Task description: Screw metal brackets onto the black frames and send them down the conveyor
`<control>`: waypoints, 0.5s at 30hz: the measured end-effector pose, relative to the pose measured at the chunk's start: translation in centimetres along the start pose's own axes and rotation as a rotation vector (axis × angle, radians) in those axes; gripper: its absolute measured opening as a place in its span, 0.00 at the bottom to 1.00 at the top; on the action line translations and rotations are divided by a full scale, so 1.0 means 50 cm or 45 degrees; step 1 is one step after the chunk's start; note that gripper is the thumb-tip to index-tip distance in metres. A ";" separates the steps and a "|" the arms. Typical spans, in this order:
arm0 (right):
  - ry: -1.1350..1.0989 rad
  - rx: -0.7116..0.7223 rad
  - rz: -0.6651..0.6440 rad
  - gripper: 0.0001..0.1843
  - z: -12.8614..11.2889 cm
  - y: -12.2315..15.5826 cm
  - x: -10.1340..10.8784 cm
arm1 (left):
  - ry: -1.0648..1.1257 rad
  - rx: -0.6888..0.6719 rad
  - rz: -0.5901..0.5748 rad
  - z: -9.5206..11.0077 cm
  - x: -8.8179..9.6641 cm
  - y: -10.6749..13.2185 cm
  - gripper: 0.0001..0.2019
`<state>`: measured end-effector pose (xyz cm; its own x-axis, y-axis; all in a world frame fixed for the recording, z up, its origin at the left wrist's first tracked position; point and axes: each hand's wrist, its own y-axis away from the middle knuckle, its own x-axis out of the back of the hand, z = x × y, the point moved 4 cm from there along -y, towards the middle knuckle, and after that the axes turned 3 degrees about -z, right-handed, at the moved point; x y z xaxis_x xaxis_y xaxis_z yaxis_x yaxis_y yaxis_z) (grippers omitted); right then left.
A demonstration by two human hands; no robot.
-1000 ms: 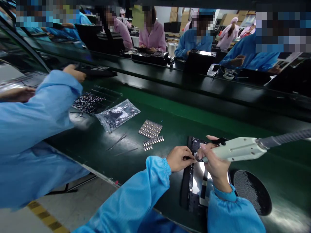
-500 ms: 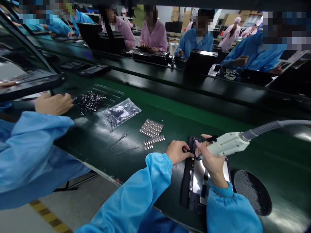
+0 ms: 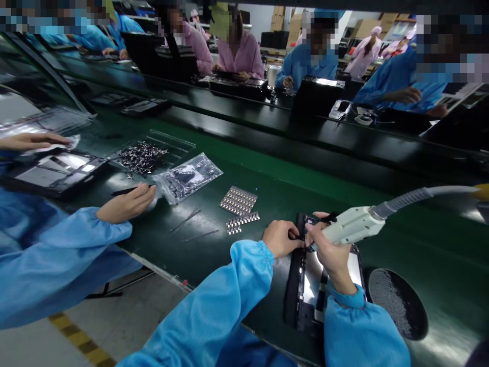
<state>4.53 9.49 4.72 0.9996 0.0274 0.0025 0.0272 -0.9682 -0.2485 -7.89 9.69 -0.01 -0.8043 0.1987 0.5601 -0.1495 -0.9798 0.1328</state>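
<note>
My right hand (image 3: 331, 251) is closed around a pale electric screwdriver (image 3: 353, 226), whose front end points down at an open tablet-like device (image 3: 313, 270). Its tip is hidden by my fingers. My left hand (image 3: 281, 238) reaches in from the left, thumb and fingers pinched together at the device's upper left edge, close to the tip. Whatever those fingers hold is too small to make out. The device has a black frame and shiny silver panels inside, and lies flat on the green table. Just right of it is a round black dish (image 3: 397, 303) of tiny grey pieces.
Left of my hands lie a sheet of small metallic parts (image 3: 239, 201), a short strip of them (image 3: 243, 223), tweezers (image 3: 185, 220) and a clear bag (image 3: 189, 177). A co-worker's hand (image 3: 128, 203) holds a dark pen-like tool near a clear tray of black pieces (image 3: 142, 157).
My hands and the screwdriver stay almost in place at the device. On the left, the co-worker's hand has come down and right with the dark tool, and their device now lies flat on the table.
</note>
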 end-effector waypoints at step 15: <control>0.065 -0.043 -0.045 0.09 0.016 0.013 -0.022 | -0.003 -0.047 0.025 -0.002 0.011 -0.001 0.03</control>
<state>3.44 9.06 3.77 0.9969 0.0502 0.0603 0.0621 -0.9747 -0.2147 -8.39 9.86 0.23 -0.8057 0.1794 0.5645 -0.1549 -0.9837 0.0915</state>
